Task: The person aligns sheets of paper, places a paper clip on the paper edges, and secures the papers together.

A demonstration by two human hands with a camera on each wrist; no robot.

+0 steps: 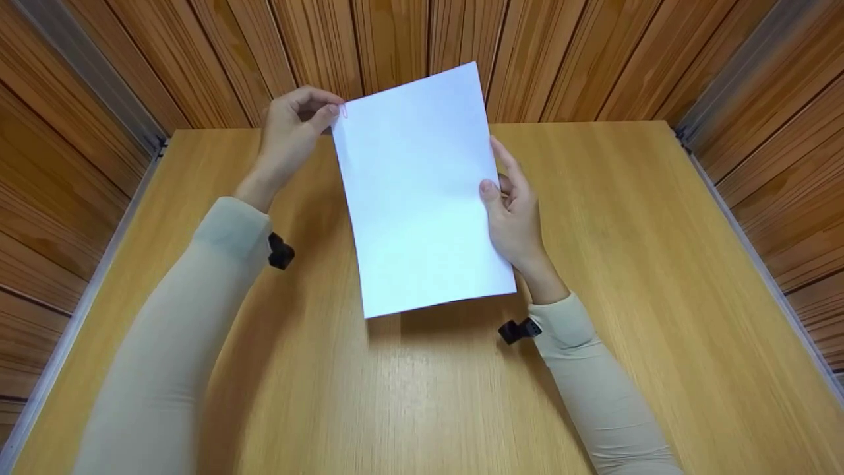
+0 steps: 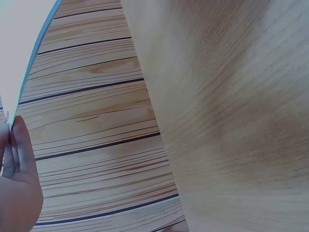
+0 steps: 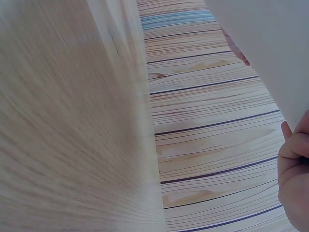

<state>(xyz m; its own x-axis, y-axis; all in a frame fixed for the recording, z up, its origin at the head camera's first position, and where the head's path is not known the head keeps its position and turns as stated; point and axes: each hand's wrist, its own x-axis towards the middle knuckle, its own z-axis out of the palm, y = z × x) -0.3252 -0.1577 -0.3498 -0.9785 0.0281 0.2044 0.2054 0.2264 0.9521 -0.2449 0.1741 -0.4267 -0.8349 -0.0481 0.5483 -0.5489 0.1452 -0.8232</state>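
Note:
White paper, blank on the side facing me, is held up over the table, slightly tilted. A pink paper clip sits at its top left corner. My left hand pinches that corner between thumb and fingers, right beside the clip. On the opposite long edge, my right hand grips the paper, thumb in front and fingers mostly behind. In the left wrist view the paper is seen nearly edge-on above the left hand. The right wrist view shows the paper over the right hand.
Below the paper lies a light wooden table, with the paper's shadow on it. Wood-plank walls stand at the back and both sides. Small black wrist cameras hang at both sleeve cuffs.

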